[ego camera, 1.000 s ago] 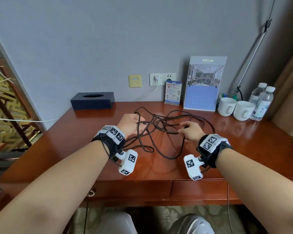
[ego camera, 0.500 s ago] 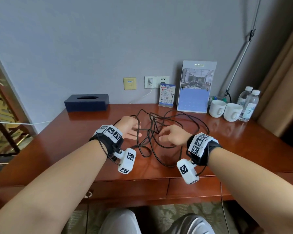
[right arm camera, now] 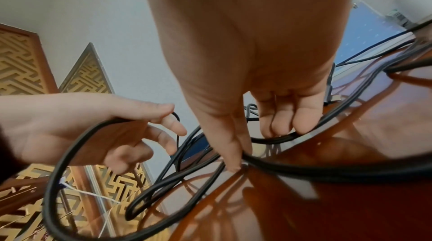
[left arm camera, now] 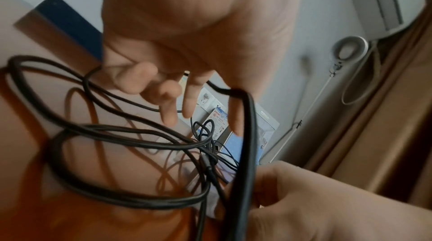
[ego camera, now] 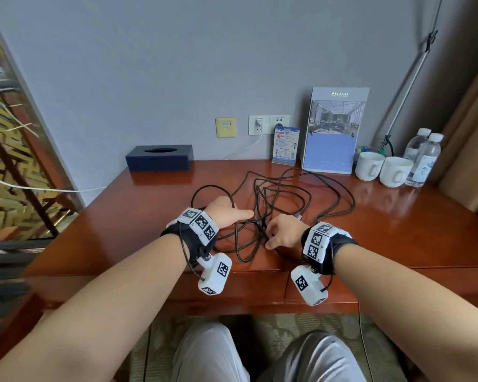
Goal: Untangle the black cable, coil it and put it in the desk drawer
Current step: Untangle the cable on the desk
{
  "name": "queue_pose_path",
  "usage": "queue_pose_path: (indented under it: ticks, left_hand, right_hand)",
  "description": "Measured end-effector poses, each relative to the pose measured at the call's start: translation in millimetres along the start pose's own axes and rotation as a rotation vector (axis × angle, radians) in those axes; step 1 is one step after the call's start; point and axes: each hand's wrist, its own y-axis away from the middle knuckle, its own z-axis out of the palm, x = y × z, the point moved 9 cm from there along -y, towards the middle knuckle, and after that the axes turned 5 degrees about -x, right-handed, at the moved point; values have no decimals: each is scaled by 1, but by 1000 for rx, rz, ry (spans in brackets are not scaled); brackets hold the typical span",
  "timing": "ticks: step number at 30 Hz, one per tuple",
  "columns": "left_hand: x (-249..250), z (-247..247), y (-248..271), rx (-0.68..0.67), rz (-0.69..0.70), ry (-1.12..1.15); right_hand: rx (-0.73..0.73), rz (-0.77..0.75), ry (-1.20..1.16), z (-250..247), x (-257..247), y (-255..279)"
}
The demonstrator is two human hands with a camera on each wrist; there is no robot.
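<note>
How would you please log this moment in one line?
stage: untangling | cable: tangled on desk | left hand: strand over open palm | right hand: pinching cable

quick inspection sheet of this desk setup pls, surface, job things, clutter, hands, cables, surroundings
surface: glossy wooden desk, bare near its right edge.
job's things: black cable lies in tangled loops mid-desk; desk drawer closed.
clutter: tissue box, two white mugs, water bottles, brochure stand, small card along the back.
grippers: left hand fingers relaxed, a strand across the palm; right hand pinches a strand.
cables: white cord plugged into the wall socket.
surroundings: grey wall, lattice screen left, curtain right.
</note>
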Motion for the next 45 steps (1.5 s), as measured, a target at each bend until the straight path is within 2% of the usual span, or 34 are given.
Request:
queue_pose_path:
  ticks: [5, 10, 12, 15, 19, 26, 31, 36, 40, 45]
  left_hand:
    - [-7, 17, 11, -149, -106, -200]
    - [-1, 33, -4, -152, -127, -302]
    - [4, 36, -15, -124, -124, -323]
    - [11, 29, -33, -8, -100, -377]
    - [15, 14, -60, 122, -43, -418]
    - [14, 8, -101, 209, 32, -394]
    - [21, -2, -114, 289, 55, -411]
    - [18, -23, -122, 399, 6, -437]
    - [7, -32, -126, 389, -56, -379]
    - [3, -27, -127, 319, -46, -280]
  right_hand:
    - [25, 18, -7, -5, 11, 8]
    - [15, 46, 33, -18, 28, 13]
    - [15, 67, 45, -27, 40, 13]
    - [32, 82, 35, -44, 56, 17]
    - [25, 92, -145, -65, 72, 20]
    - [144, 49, -357, -108, 88, 19]
    - [361, -8, -467, -141, 94, 27]
    - [531, 1, -562, -160, 102, 35]
    - [567, 3, -612, -161, 107, 37]
    - [587, 11, -646, -157, 109, 32]
